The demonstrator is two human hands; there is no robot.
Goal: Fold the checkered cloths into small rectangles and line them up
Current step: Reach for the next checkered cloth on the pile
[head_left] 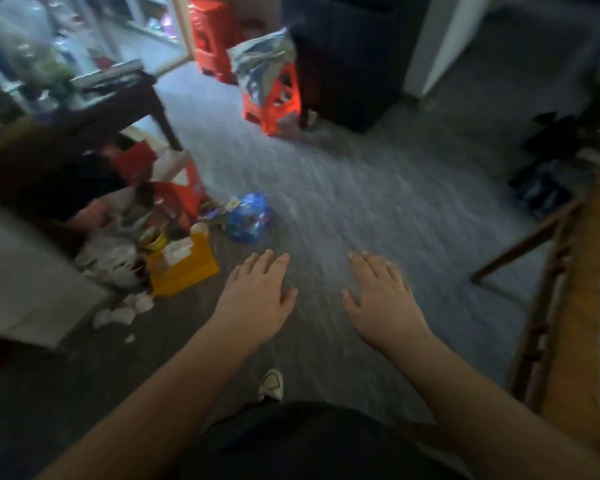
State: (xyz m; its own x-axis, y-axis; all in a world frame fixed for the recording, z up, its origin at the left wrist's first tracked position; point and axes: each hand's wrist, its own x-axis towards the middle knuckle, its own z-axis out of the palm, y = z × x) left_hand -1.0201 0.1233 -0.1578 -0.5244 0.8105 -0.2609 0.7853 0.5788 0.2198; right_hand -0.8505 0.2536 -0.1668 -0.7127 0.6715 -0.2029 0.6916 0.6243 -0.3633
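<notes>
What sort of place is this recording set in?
Likely a cluttered indoor room, perhaps a shop's back area; the frame is blurred. It shows red plastic stools on a grey floor and a litter pile with a yellow carton.

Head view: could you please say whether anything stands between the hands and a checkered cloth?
No checkered cloth shows in this blurred view, so that cannot be judged. The left hand and right hand hover open and empty over grey floor.

Grey floor (378,188); red stool (274,98); yellow box (187,268); blue bag (250,216); white shoe (271,384).
</notes>
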